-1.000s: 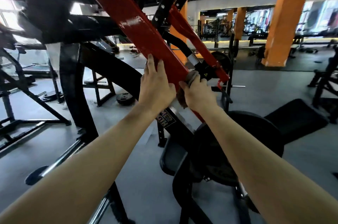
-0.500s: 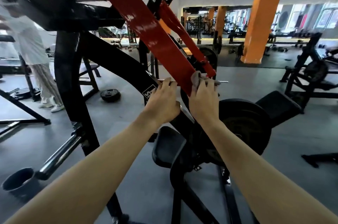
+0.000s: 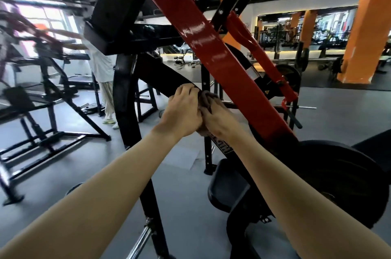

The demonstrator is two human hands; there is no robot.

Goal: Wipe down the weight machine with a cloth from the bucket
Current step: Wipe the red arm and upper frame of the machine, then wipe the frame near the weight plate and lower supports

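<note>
Together left hand (image 3: 182, 110), right hand (image 3: 219, 120) grip cloth (image 3: 206, 97); beam label (image 3: 223, 147) illegible.

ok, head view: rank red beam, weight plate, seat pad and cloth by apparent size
1-2. red beam and weight plate: similar area, plate partly hidden, so unranked
3. seat pad
4. cloth, mostly covered between left hand and right hand
</note>
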